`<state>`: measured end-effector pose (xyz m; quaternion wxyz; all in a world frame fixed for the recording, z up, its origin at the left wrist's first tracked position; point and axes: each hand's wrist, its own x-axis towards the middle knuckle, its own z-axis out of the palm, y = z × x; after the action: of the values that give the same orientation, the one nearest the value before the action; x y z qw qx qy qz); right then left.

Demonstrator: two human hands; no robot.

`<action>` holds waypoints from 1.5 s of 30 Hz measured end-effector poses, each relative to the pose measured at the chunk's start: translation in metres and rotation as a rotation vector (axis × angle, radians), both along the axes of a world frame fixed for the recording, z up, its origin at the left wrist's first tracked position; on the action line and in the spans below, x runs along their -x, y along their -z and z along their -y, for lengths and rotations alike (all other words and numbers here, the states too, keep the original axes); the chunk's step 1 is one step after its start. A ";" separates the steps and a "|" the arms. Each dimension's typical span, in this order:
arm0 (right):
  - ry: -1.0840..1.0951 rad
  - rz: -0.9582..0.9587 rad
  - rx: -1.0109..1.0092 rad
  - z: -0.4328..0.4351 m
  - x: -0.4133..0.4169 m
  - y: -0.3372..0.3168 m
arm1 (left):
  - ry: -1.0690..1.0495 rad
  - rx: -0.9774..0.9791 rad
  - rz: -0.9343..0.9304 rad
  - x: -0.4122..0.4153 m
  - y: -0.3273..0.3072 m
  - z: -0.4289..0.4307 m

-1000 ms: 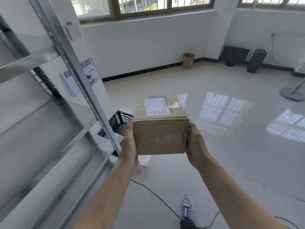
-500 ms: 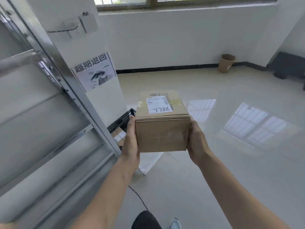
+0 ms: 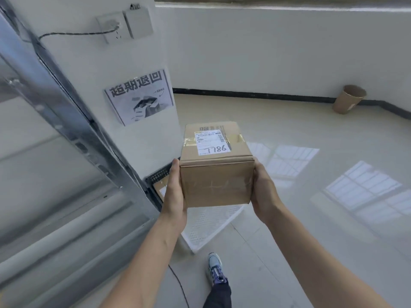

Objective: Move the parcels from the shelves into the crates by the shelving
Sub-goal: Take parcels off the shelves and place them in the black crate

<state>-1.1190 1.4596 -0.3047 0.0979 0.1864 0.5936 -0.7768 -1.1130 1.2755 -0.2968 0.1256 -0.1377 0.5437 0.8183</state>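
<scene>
Cardboard parcel [image 3: 216,181] held off floor, just right of shelving [image 3: 66,152]. Left hand [image 3: 175,192] grips its left side, thumb straight along near edge. Right hand [image 3: 263,192] grips right side. Remaining fingers hidden behind box. Black crate [image 3: 158,176] and white crate [image 3: 209,227] on floor beside shelving.

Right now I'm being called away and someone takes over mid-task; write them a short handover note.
Hands: left hand and right hand hold the cardboard parcel by its sides, in the air, with the white crate on the floor below.
The black crate beside the shelving has a second parcel inside.
Done: the held parcel is off the shelves.
Left: set it into a crate; no other parcels show on the shelving in view.
</scene>
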 end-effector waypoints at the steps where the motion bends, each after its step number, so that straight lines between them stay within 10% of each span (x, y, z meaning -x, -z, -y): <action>1: -0.014 0.006 -0.006 -0.001 0.018 0.002 | -0.014 -0.010 0.000 0.015 0.003 -0.001; 24: -0.484 0.101 -0.002 0.008 0.282 0.074 | -0.313 0.091 0.144 0.216 0.098 0.005; 45: -0.760 0.160 -0.206 0.039 0.455 0.353 | -0.257 0.107 0.335 0.325 0.367 0.035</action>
<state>-1.5744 1.4206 -0.6573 0.4049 0.0223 0.6855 -0.6046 -1.4382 1.2403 -0.6636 0.1013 -0.3463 0.5359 0.7633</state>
